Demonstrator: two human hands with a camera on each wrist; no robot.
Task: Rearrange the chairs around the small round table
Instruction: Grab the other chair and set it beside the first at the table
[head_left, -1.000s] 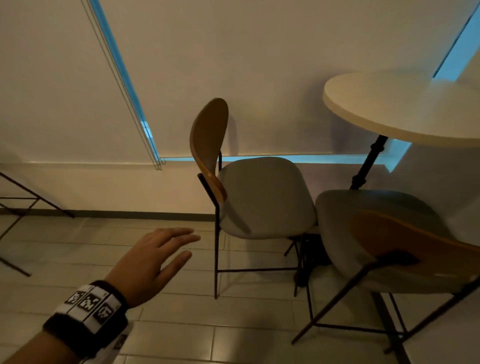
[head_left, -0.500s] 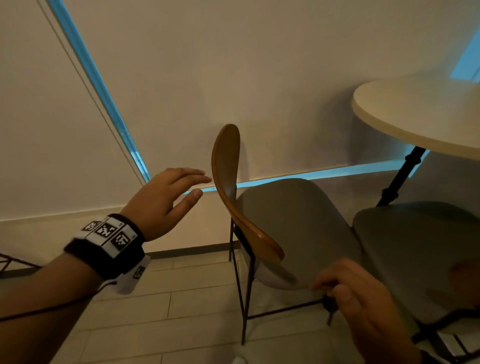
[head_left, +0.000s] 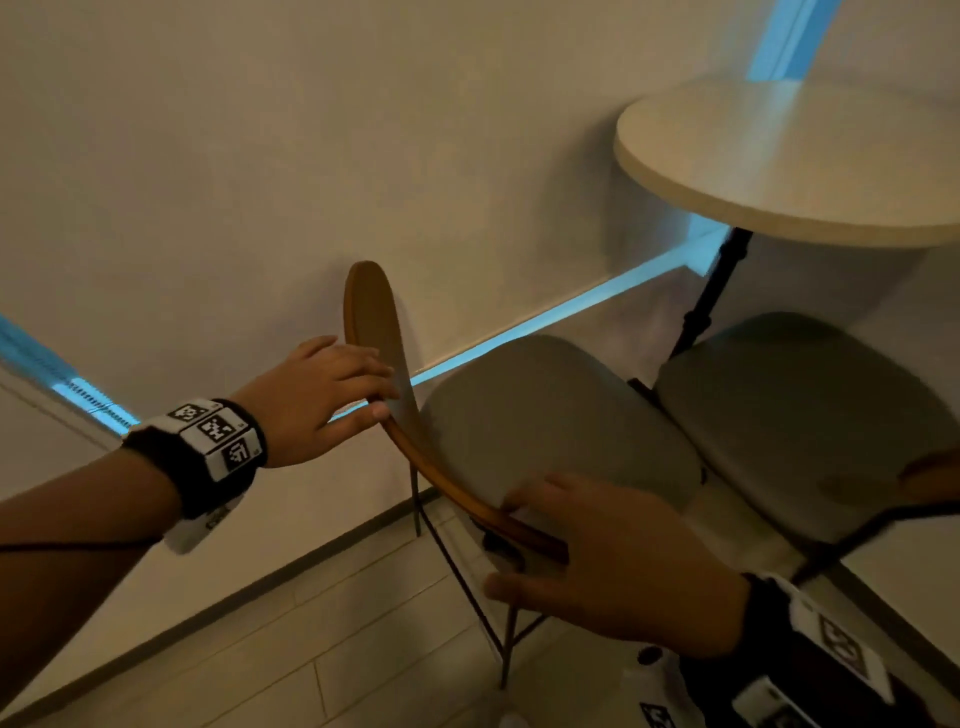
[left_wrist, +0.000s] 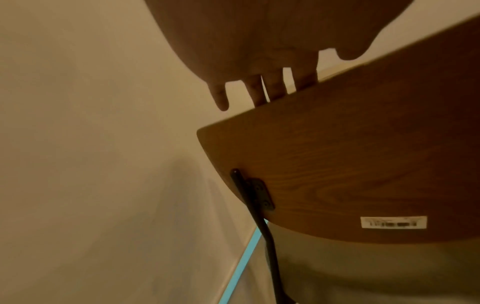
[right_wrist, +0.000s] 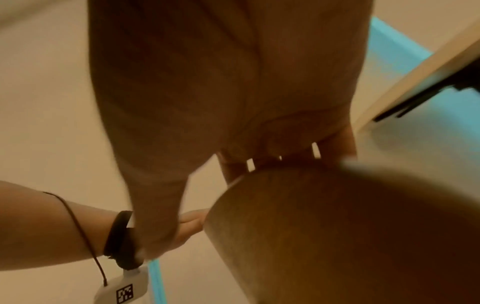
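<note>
A chair with a curved brown wooden backrest (head_left: 379, 332) and a grey seat (head_left: 545, 415) stands by the wall, left of the small round table (head_left: 779, 150). My left hand (head_left: 382, 400) grips the backrest's top edge, fingers over it and thumb beneath. My right hand (head_left: 519, 545) grips the backrest's near end. In the left wrist view the fingers (left_wrist: 272, 88) hook over the wooden backrest (left_wrist: 350, 164). The right wrist view shows my palm against the backrest (right_wrist: 337, 226), with the left hand (right_wrist: 192, 222) beyond. A second chair's grey seat (head_left: 805, 415) touches the first chair's seat on the right, under the table.
A pale wall or blind (head_left: 363, 130) with a blue light strip (head_left: 545, 317) stands right behind the chair. The table's black post (head_left: 717, 280) rises between the two seats. Tiled floor (head_left: 311, 649) lies open to the lower left.
The view has closed in on the chair. My left hand has moved right and taken hold of the backrest's top. My right hand has risen from the seat edge and gripped the backrest's near end.
</note>
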